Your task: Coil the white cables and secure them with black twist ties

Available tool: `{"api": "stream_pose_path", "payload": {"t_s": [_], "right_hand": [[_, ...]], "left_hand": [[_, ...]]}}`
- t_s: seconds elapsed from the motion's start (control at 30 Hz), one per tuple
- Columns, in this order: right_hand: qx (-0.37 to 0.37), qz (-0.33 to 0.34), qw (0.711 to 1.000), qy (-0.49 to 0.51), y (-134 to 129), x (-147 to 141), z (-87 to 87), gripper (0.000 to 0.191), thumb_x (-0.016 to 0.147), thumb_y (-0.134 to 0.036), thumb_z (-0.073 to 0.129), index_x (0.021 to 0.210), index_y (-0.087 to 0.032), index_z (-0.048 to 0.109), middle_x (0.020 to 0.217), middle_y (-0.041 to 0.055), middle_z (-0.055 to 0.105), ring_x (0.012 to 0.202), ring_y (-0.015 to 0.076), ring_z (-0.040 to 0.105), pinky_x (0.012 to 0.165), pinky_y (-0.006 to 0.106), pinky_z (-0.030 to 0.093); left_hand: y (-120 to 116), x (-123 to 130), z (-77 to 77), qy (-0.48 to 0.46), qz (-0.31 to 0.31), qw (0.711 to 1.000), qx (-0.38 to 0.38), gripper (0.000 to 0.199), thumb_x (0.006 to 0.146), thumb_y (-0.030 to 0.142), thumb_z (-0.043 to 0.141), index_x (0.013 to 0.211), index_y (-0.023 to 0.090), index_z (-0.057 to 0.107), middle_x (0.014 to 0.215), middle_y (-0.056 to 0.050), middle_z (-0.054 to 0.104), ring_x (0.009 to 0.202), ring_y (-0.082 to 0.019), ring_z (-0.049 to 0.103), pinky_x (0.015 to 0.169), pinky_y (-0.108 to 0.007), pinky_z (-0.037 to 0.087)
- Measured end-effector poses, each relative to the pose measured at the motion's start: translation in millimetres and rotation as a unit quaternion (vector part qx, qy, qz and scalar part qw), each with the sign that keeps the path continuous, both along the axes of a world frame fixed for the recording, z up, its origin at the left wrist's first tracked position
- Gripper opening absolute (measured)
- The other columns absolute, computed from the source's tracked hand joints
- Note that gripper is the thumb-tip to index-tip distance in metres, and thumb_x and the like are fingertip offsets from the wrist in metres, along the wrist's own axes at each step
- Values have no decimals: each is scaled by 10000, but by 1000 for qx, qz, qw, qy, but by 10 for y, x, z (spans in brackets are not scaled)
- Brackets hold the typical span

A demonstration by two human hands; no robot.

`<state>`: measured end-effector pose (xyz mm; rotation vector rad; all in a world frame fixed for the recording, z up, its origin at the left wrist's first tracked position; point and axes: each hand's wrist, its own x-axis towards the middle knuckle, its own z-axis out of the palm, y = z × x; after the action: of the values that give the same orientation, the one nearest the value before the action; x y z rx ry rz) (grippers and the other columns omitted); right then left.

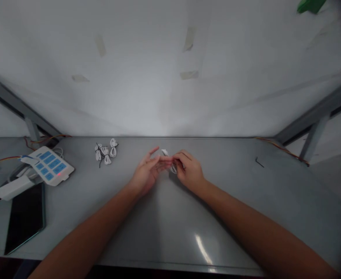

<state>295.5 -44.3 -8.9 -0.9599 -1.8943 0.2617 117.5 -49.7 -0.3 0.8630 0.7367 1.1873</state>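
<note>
Over the middle of the grey table [164, 217], my left hand [147, 172] and my right hand [189, 170] meet around a small coil of white cable [170, 161]. My right hand's fingers pinch the coil. The fingertips of my left hand touch it from the left, with the thumb raised. Most of the cable is hidden between the fingers.
Several bundled white cables with black ties [105, 152] lie to the back left. Further left sit a white keypad with blue buttons [50, 166], a dark tablet [25, 217] and loose wires. A small black hex key [259, 162] lies at the back right.
</note>
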Motion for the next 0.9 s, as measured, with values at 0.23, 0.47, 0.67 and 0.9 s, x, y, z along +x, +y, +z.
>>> {"api": "stream_pose_path", "payload": {"t_s": [0.23,0.47,0.67,0.9], "right_hand": [[-53,-5,997,60,-15,-21,25,126,974,-187,503,918,-230,609,854,42,646,772,185,623,712,312,507],[-72,19,995,62,-35,-33,56,127,948,-170,500,878,-238,581,842,36,647,782,189,612,710,318,492],[-96,4,993,64,-47,-57,66,149,958,-206,509,826,-234,572,806,32,629,757,188,597,698,322,475],[-182,7,972,149,-8,-72,-7,105,932,-271,565,840,-227,587,765,10,621,726,178,599,666,308,489]], "left_hand": [[-164,18,-15,239,-9,943,232,852,835,353,819,1527,242,334,1485,-164,565,1449,-303,469,1250,-530,291],[-81,42,-123,252,-38,950,182,333,950,471,650,1122,193,587,1126,-92,674,1072,-225,655,958,-354,538],[-30,70,-188,157,-68,983,72,394,948,556,621,1093,197,549,1042,-65,687,913,-187,677,788,-311,572],[-6,89,-214,88,-63,994,31,494,865,587,724,1092,179,565,1018,-82,713,916,-207,703,837,-366,588]]}}
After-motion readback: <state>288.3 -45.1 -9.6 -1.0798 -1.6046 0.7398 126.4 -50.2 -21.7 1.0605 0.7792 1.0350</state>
